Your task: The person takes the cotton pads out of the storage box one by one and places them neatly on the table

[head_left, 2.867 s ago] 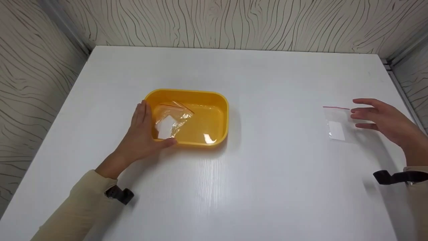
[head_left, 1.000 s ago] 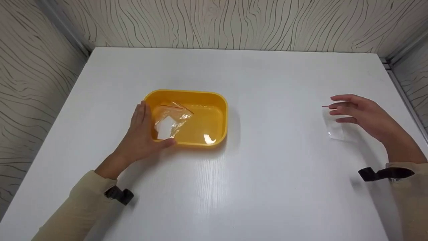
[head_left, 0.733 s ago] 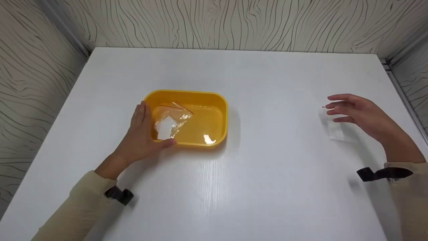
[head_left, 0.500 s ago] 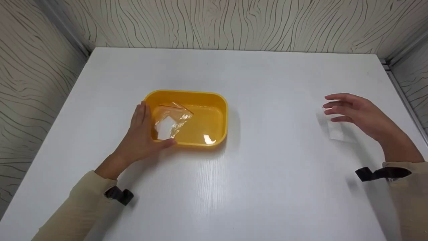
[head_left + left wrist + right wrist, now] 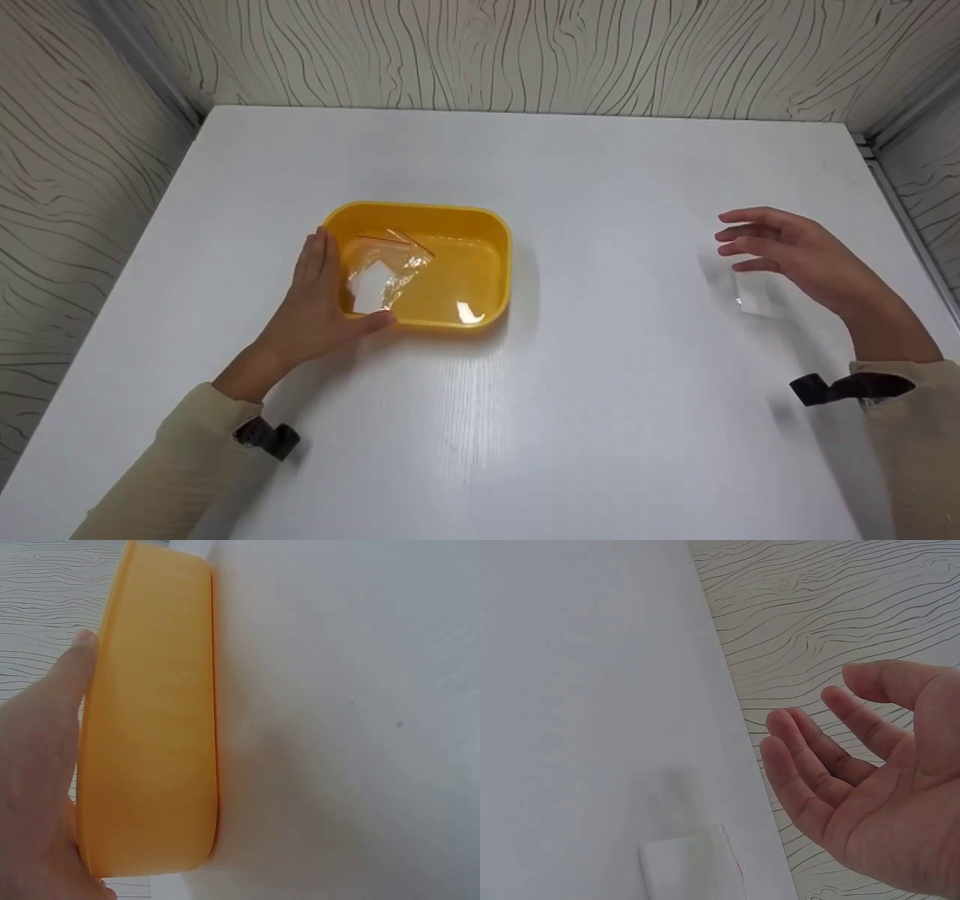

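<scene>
A yellow plastic container (image 5: 480, 321) sits left of the table's middle. My left hand (image 5: 311, 304) rests on its near left corner, fingers extended along the left wall and thumb lying on the front rim. Inside lie clear zip bags (image 5: 405, 259) with a white slip (image 5: 371, 289) showing through the plastic. On the right, my right hand (image 5: 802, 255) hovers, its fingers spread and loosely bent around nothing. Beneath it lies another clear zip bag (image 5: 754, 300), its upper part hidden by the hand. The right wrist view shows this bag (image 5: 690, 862) with a white slip inside.
The white table (image 5: 600, 420) extends between the container and the right hand. A wood-grain patterned wall (image 5: 480, 52) borders its far edge. Dark wrist-worn devices (image 5: 266, 437) sit on both sleeves.
My right hand has moved leftward over the loose zip bag, slowly in the last second, now covering its red-striped top. The left hand and container have stayed in place.
</scene>
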Tool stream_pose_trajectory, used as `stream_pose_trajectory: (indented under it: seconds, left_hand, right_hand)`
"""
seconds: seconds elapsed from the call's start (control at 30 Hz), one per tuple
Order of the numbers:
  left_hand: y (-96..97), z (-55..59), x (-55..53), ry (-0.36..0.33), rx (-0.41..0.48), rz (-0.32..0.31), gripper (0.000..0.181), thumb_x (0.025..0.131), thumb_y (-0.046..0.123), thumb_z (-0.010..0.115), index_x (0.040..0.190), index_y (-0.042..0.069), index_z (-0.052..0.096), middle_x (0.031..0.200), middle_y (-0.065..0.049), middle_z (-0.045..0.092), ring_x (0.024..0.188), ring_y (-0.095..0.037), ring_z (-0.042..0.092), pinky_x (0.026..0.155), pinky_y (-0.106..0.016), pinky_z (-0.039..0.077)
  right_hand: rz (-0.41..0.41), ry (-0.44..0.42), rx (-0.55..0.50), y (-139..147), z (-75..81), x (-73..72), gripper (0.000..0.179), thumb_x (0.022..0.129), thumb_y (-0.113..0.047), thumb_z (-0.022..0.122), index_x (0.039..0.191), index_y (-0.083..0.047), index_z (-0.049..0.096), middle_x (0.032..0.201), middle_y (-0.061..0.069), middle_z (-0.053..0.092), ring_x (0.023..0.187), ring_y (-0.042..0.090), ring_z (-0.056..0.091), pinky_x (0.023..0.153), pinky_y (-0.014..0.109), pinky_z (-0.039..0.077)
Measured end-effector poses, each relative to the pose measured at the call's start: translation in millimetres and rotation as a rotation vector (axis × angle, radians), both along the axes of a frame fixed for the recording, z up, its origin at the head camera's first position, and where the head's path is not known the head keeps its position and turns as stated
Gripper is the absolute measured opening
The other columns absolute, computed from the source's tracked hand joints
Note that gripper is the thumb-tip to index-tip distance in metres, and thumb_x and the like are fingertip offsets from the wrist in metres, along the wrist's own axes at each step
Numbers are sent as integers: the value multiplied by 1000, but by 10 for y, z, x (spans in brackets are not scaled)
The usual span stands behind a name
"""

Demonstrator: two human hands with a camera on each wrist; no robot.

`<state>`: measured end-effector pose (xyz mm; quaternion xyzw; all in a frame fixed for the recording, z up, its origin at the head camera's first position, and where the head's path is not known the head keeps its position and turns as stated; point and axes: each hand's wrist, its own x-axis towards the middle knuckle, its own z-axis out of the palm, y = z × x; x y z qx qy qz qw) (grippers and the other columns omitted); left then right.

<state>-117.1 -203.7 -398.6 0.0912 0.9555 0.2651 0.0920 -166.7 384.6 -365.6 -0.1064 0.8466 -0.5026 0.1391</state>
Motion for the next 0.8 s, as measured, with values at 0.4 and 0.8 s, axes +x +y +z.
stream_pose_trajectory:
  seconds: [0.4,0.8]
  left_hand:
    - [2,6,-5,-11,-11,-1,136,81,73,69,157,-4,-13,166,-21,-19,154,-34,-17,123,-57,11]
    - [-4,-8,-10,-16,-11,0,136,81,74,68,157,-2,-15,166,-20,-22,154,-34,-18,123,-58,10]
  right_hand:
    - [5,-44,-70,-64,23,-41,38,106,-11,55,144,-8,53,125,-2,66,111,13,66,89,26,57]
    - [4,-51,-24,-173,63,-68,39,106,-16,57,144,-10,52,130,3,63,113,11,65,90,25,56]
